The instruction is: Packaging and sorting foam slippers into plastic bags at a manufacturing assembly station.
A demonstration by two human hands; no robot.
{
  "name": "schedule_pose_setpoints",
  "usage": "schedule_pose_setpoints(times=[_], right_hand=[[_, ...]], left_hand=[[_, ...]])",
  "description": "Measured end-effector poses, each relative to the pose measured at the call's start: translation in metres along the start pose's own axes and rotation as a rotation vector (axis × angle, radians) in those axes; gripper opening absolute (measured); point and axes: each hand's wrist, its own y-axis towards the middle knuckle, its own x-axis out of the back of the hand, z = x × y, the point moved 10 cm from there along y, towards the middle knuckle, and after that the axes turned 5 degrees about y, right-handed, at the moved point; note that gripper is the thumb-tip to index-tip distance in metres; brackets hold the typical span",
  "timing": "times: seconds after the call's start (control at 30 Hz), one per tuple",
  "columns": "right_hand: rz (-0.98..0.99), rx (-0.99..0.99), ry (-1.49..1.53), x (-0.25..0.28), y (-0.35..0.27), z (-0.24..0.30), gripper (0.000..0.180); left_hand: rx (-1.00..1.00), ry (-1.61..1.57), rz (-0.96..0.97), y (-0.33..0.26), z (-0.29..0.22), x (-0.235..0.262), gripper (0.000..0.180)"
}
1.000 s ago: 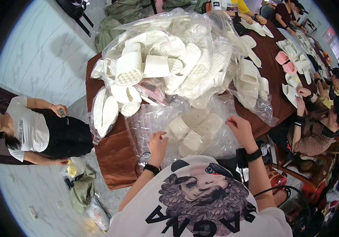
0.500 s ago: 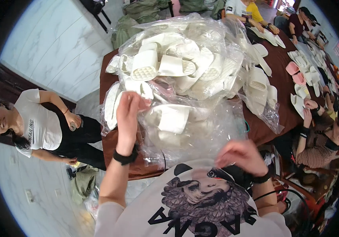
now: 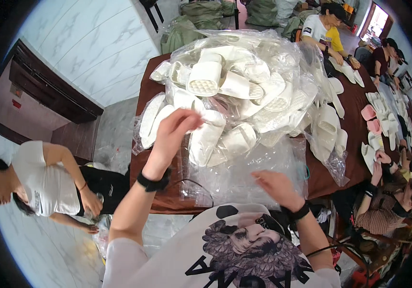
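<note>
My left hand (image 3: 175, 130) is over the left side of the pile, fingers loosely bent and apart, fingertips close to a white slipper (image 3: 206, 142). Whether they touch it I cannot tell. Another white slipper (image 3: 235, 145) lies beside that one, on a clear plastic bag (image 3: 268, 163). Above the bag's near part, my right hand (image 3: 279, 188) has its fingers stretched out, holding nothing. Beyond my hands rises a large heap of white slippers (image 3: 203, 79), many wrapped in clear plastic. Several have bumpy soles.
A brown cloth covers the table (image 3: 322, 169). Bagged slippers (image 3: 327, 126) lie to the right, and pink slippers (image 3: 370, 115) farther along. A person in a white shirt (image 3: 47, 175) is at the left; other people sit along the right. Green sacks (image 3: 182, 34) stand behind the table.
The view has shifted. The slippers in front of me lie differently, two now side by side on the bag. My right hand has moved forward over the bag, and its fingers have straightened.
</note>
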Motion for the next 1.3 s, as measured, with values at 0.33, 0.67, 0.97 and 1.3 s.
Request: schedule_pose_setpoints(times=[0.33,0.67,0.97,1.3], right_hand=[[-0.402,-0.298,0.114,0.028,0.07,-0.086,0.033],[-0.409,-0.26,0.015,0.002,0.084,-0.112,0.019],[-0.521,-0.486,0.703,-0.002,0.038,-0.125,0.028],[-0.507,-0.678,0.07,0.032,-0.088,-0.123,0.023]], left_hand=[[0.492,0.056,-0.238,-0.118,0.29,0.008,0.041],[0.348,0.47,-0.36,-0.077,0.309,0.001,0.05],[0.314,-0.165,-0.289,-0.076,0.238,0.01,0.007],[0.282,0.312,-0.319,-0.088,0.226,0.0,0.015]])
